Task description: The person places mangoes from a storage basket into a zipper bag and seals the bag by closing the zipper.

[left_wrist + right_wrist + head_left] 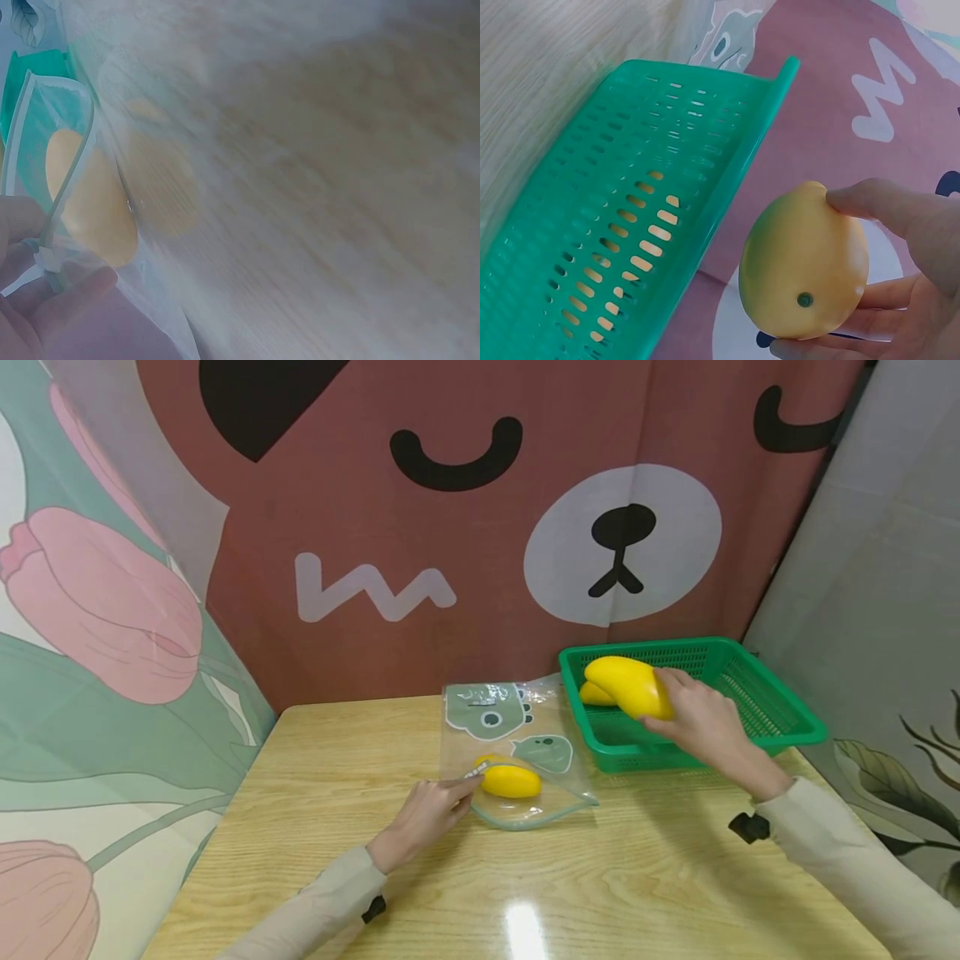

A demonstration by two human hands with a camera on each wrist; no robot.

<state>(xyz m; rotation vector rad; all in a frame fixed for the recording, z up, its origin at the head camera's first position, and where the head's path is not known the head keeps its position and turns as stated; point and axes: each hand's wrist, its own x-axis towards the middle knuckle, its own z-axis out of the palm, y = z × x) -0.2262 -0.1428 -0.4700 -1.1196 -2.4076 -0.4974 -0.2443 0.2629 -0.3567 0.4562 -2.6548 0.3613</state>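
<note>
Pinching the clear bag (487, 710) by its zip edge, the left hand (427, 814) sat at the left end of the mouth, thumb and fingers closed on a white zip piece (49, 259). Lips were parted, mouth facing the person. Bag lay on the table (337, 777); the bagged mango (512, 782) sat just inside, long axis roughly along the opening.

Right hand (697, 714) gripped the held mango (630, 685) near one end, thumb on one side, fingers on the other. In the head view it showed over the left part of the green basket (637, 760); couldn't tell clearance above the rim. Long axis slanted, free end left of the fingers and away from the person. Basket mango (596, 695) was partly hidden behind it.

Key relation, my read: bag mouth was left of the held mango and closer to the person. Free end pointed bagward, but the opening faced the near side, so a straight sideways line looked wrong. Left hand was nearer the mouth.
</note>
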